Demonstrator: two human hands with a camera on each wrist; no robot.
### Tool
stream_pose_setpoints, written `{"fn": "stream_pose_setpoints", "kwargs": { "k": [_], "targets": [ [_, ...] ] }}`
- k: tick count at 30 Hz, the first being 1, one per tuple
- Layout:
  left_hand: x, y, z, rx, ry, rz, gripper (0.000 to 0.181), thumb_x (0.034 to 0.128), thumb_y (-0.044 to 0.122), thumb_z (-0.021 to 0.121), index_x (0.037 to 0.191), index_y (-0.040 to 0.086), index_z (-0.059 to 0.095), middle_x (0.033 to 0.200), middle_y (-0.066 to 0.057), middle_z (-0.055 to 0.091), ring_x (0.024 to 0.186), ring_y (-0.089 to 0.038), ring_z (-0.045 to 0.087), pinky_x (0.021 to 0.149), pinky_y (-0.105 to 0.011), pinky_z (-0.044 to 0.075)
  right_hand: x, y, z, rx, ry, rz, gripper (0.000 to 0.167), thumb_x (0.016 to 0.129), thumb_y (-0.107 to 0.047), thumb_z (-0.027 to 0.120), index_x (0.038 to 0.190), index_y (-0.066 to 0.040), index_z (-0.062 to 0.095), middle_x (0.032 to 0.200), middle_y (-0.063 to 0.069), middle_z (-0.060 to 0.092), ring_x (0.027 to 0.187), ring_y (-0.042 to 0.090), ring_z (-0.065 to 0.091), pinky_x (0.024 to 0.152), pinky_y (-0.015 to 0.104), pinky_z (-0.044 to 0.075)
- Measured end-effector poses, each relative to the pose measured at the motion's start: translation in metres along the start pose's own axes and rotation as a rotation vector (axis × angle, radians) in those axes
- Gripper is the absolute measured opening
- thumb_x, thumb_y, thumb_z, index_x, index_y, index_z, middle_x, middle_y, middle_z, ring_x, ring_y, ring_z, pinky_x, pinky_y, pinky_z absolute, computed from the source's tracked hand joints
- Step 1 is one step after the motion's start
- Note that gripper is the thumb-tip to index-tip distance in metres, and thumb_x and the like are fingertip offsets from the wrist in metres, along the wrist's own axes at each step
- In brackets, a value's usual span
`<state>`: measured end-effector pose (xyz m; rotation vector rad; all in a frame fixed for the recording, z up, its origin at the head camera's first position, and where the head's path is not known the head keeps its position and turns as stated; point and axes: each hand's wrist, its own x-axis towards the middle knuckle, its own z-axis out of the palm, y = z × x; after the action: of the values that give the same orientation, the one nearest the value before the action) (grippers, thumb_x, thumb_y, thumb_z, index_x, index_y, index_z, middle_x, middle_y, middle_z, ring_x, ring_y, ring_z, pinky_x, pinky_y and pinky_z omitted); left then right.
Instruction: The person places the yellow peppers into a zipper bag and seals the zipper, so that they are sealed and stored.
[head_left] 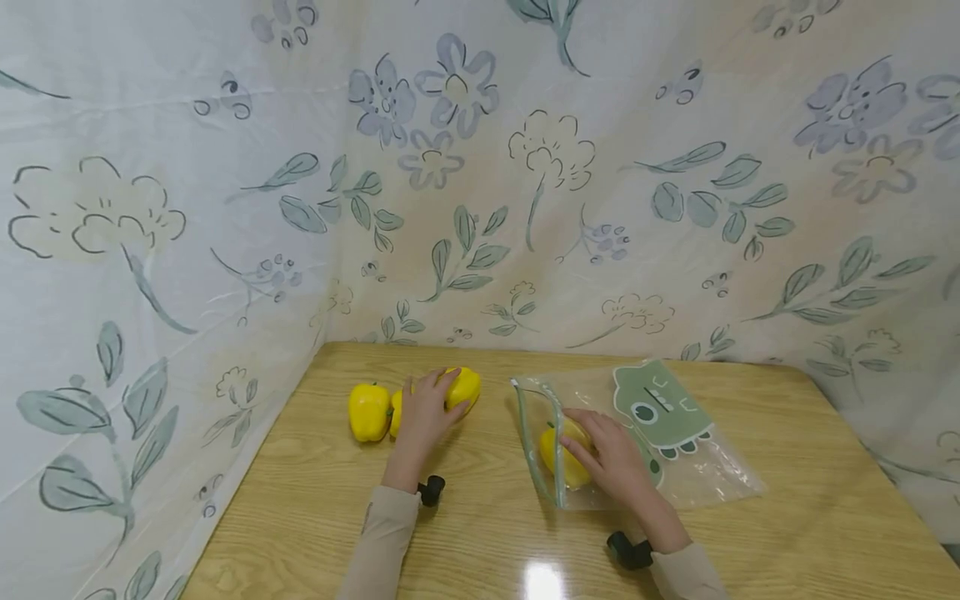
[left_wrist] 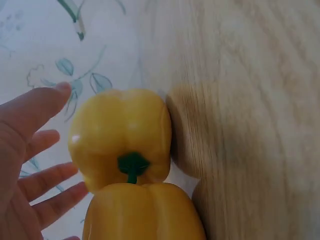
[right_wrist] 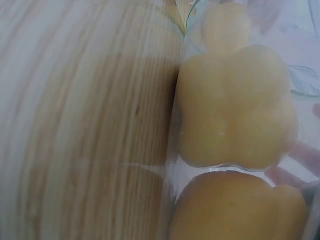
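Bag, clear plastic with green cartoon print, lies flat right of centre on the tabletop, mouth gaping leftward, with at least one yellow pepper inside near that opening; right hand rests on the plastic over this pepper, thumb and fingers apart, but whether they grip it cannot be told. Left of the bag, three more yellow peppers sit in a close row, left hand at the middle and rightmost ones, thumb and fingers spread, contact unclear. Floral cloth hangs behind and at left.
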<state>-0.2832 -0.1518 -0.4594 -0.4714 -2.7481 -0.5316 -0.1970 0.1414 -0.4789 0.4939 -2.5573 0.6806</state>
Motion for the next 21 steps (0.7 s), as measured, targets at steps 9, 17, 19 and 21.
{"fn": "stream_pose_setpoints", "kwargs": {
  "k": [9,17,19,21],
  "targets": [
    [0.009,-0.002,0.006,0.070,-0.072,-0.042,0.056,0.0814,0.046,0.066,0.131,0.023,0.053,0.134,-0.010,0.050,0.118,-0.035,0.050,0.105,-0.061,0.024,-0.001,-0.001,0.000,0.015,0.002,0.005,0.040,0.088,-0.033,0.063,0.124,-0.018,0.055,0.119,0.001,0.062,0.109,0.024,0.056,0.093,0.047,0.043],
    [0.015,-0.008,0.007,0.046,-0.109,-0.067,0.061,0.0765,0.047,0.071,0.128,0.019,0.055,0.129,-0.013,0.054,0.112,-0.033,0.056,0.105,-0.060,0.025,-0.001,-0.001,-0.002,-0.005,0.005,-0.011,0.040,0.088,-0.033,0.062,0.125,-0.018,0.055,0.118,0.002,0.062,0.109,0.025,0.056,0.091,0.048,0.044],
    [0.015,-0.009,0.006,0.039,-0.113,-0.062,0.062,0.0754,0.047,0.072,0.127,0.018,0.056,0.127,-0.014,0.056,0.112,-0.032,0.056,0.105,-0.059,0.025,-0.001,-0.001,-0.002,-0.007,0.006,-0.012,0.040,0.088,-0.033,0.062,0.125,-0.018,0.054,0.119,0.002,0.061,0.109,0.025,0.056,0.091,0.048,0.044],
    [0.015,-0.009,0.006,0.033,-0.109,-0.051,0.063,0.0740,0.047,0.074,0.126,0.016,0.057,0.124,-0.014,0.057,0.110,-0.032,0.056,0.105,-0.059,0.026,-0.001,-0.002,-0.002,-0.004,0.004,-0.006,0.041,0.088,-0.033,0.062,0.125,-0.019,0.054,0.119,0.002,0.061,0.109,0.025,0.056,0.091,0.048,0.044]
  ]
}}
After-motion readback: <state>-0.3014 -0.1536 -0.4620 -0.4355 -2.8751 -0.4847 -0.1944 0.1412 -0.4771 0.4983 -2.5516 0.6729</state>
